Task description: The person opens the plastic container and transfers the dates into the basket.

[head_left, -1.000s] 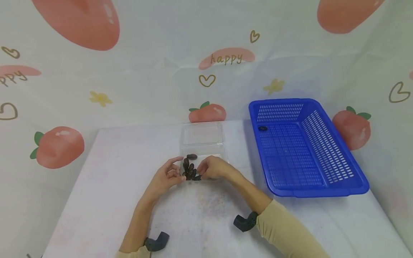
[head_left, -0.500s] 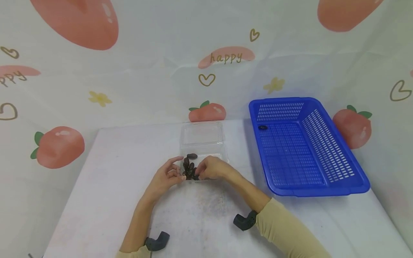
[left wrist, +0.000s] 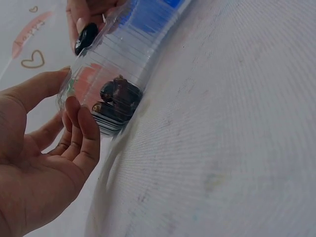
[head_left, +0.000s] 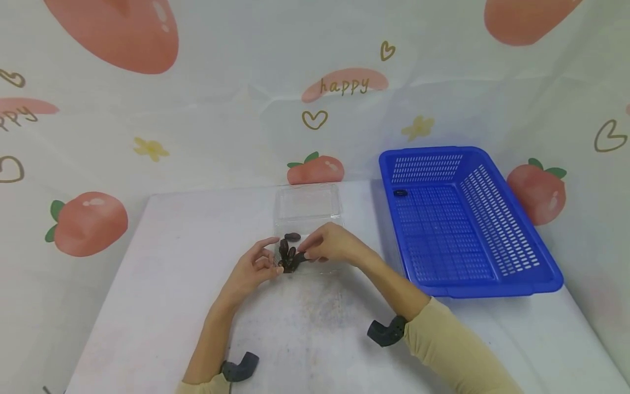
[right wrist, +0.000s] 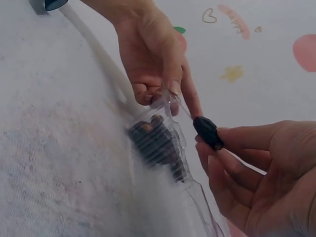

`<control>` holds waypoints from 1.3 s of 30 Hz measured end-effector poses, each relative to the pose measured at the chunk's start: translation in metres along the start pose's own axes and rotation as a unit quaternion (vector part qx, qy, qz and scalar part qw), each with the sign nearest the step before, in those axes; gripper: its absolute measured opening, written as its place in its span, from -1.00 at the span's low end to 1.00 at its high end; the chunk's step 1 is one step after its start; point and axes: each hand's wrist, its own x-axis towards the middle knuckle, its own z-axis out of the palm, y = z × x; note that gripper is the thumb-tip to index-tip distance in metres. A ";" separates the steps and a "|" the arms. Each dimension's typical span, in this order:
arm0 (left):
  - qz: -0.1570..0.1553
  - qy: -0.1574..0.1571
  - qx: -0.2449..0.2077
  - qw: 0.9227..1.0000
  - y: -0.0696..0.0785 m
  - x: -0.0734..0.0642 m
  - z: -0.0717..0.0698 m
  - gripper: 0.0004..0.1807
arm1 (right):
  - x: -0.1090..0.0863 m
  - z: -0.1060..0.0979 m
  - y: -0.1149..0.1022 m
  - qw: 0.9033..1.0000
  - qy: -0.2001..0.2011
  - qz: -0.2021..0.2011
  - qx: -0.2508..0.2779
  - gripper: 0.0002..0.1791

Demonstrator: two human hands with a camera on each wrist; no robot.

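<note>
A clear plastic clamshell box (head_left: 307,203) lies on the table with its lid folded back. Dark, glossy oval dates (head_left: 284,249) are heaped in the left part of its tray, and one date (head_left: 292,237) lies apart behind them. My left hand (head_left: 250,274) grips the box's left side, its thumb and fingers at the rim, as the left wrist view also shows. Just over the tray, my right hand (head_left: 332,244) pinches a date (right wrist: 208,132) between thumb and fingertips. In the right wrist view this date is raised above the rim, apart from the heap.
To the right stands a blue slotted plastic basket (head_left: 438,235). A single date (head_left: 401,193) lies in its far left corner. A white cloth printed with fruit (head_left: 315,169) hangs behind the table (head_left: 197,224), which has faint stains in front of the box.
My right hand has risen from the front of the tray, up and slightly right, with a date in its fingers. The left hand has stayed at the box's side.
</note>
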 end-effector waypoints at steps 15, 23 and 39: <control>-0.008 0.003 0.001 1.000 0.000 0.000 -0.002 -0.24 | -0.024 -0.038 -0.009 0.995 0.048 0.009 0.088 -0.74; -0.007 -0.002 0.009 1.000 0.000 0.001 -0.001 -0.25 | -0.033 -0.070 -0.006 0.997 0.063 0.006 0.041 -0.68; -0.003 -0.004 0.002 1.000 0.000 0.000 0.000 -0.24 | -0.055 -0.130 0.031 0.991 0.124 -0.019 0.056 -0.63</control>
